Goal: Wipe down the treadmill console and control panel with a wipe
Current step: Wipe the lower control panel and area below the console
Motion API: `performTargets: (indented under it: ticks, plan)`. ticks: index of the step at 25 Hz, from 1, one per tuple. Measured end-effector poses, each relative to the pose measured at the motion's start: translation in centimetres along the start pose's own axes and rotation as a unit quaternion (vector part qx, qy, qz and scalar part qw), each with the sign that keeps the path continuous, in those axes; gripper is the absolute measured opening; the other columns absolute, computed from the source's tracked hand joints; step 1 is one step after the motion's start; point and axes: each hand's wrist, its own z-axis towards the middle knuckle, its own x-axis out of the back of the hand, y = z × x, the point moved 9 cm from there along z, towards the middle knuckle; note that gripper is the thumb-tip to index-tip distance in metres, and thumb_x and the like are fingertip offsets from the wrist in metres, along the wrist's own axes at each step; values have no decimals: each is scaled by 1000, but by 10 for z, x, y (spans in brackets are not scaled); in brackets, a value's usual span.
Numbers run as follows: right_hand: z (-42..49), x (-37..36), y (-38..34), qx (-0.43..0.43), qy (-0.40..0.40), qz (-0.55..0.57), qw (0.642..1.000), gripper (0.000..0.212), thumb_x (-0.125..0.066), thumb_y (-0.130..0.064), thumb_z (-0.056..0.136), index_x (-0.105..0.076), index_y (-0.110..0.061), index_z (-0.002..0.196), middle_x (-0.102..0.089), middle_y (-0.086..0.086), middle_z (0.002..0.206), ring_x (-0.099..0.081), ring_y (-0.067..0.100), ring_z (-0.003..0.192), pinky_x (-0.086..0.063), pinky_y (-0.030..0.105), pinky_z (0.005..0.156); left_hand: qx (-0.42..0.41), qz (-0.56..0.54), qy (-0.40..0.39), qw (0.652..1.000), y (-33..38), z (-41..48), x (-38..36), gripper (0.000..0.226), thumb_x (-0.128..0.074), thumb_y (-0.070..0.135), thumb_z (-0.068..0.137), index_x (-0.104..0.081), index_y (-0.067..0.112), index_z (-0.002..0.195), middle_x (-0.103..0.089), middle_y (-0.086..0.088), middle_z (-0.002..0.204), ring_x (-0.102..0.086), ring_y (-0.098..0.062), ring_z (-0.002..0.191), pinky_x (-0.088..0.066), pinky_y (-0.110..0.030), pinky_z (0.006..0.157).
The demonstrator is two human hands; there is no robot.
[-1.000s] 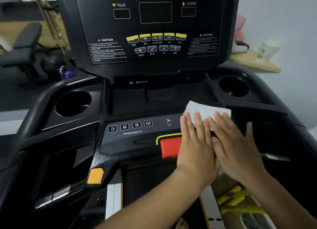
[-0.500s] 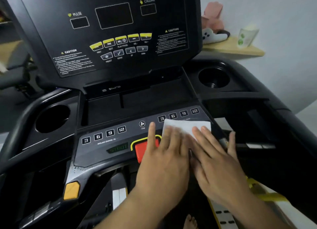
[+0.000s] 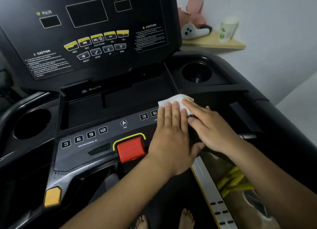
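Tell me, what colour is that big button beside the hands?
Red, with a yellow border around it. The big button shows clearly in the head view.

Wooden shelf (image 3: pixel 214 43) on the wall; on it a green-printed white cup (image 3: pixel 228 30), a white-and-black gadget (image 3: pixel 193 31), something pink (image 3: pixel 194 10).

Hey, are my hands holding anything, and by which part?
Nothing is gripped. The left hand and right hand press the white wipe flat on the control panel, straight fingers covering its near part.
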Motion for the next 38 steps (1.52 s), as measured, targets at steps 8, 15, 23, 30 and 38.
performTargets:
  ticks: [8, 15, 23, 30, 38]
  plan:
    - [-65, 1, 31, -19, -29, -25, 999, 52, -27, -44, 99, -17, -43, 149, -48, -16, 143, -26, -24, 123, 0, 31, 120, -71, -3, 17, 997, 72, -33, -18, 91, -13, 61, 98, 18, -12, 144, 30, -37, 148, 33, -48, 137, 11, -57, 116]
    - [-10, -17, -8, -17, -38, -133, 990, 65, -17, -52, 98, 9, -27, 152, 12, -3, 162, 7, 12, 146, 7, 48, 118, -14, -5, 72, 997, 7, -17, -9, 82, 14, 53, 95, 2, -6, 151, 8, -31, 157, 10, -43, 147, -5, -53, 120]
    - [-85, -43, -13, 16, 15, -304, 952, 70, -13, -59, 98, -34, -14, 148, -23, 8, 159, -12, 19, 148, -6, 69, 111, -59, -39, 106, 992, 0, -69, -19, 76, -36, 52, 94, -37, -5, 144, -28, -31, 153, -24, -45, 143, -32, -58, 111]
    - [-75, -32, -3, -15, 7, -320, 947, 69, -9, -55, 99, -32, -13, 148, -25, 7, 158, -14, 19, 148, -10, 68, 112, -18, -12, 84, 996, 7, -52, -22, 73, -20, 49, 97, -17, 0, 151, -15, -30, 156, -12, -45, 146, -8, -54, 117]
    - [-14, -79, -84, 97, -10, -320, 942, 70, 0, -57, 98, -21, -16, 151, -15, 7, 160, -4, 20, 149, -6, 63, 115, 93, -47, 65, 992, -98, -87, -27, 73, -13, 59, 98, -25, 13, 153, -19, -19, 159, -17, -34, 148, -18, -60, 115]
